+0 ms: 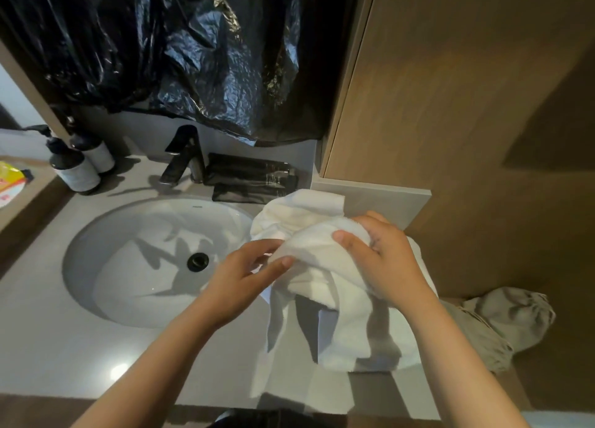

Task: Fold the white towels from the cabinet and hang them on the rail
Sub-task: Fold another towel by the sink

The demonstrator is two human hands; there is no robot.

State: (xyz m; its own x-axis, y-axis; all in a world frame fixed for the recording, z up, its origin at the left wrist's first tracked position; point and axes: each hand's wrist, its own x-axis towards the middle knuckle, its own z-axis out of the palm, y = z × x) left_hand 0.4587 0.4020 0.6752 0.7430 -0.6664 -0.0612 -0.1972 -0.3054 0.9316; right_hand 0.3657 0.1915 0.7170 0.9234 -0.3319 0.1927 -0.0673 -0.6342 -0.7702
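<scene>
A crumpled white towel [325, 286] lies bunched on the right part of the grey counter and hangs over its front edge. My left hand [244, 276] pinches a fold of the towel between thumb and fingers at its left side. My right hand [380, 257] grips the top of the bunch, fingers curled over the cloth. No rail is in view.
A white oval sink [128, 266] with a black drain fills the counter's left. A black tap [183, 157], two dark pump bottles [77, 167] and black packets [251, 176] stand behind it. Black plastic sheeting [193, 51] hangs above. A wooden cabinet wall [467, 105] rises at right; grey cloth [508, 324] lies below it.
</scene>
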